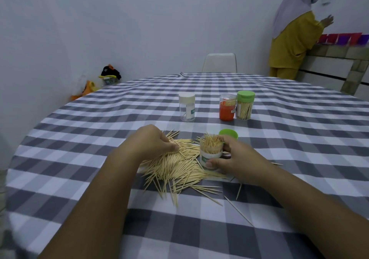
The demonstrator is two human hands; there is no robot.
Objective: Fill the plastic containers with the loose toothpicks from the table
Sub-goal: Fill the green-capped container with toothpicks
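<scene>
A heap of loose toothpicks (179, 170) lies on the checked tablecloth in front of me. My left hand (151, 142) reaches into the heap's far side, its fingers curled around a few toothpicks. My right hand (235, 159) grips an open clear plastic container (211, 152) that stands upright at the heap's right edge, packed with toothpicks. Its green lid (228, 134) lies just behind it.
Farther back stand a clear container with a white lid (187, 107), one with an orange base (227, 108) and a green-lidded one full of toothpicks (245, 106). Stray toothpicks (237, 210) lie near right. A white chair (219, 63) is behind the table; a person (293, 33) stands far right.
</scene>
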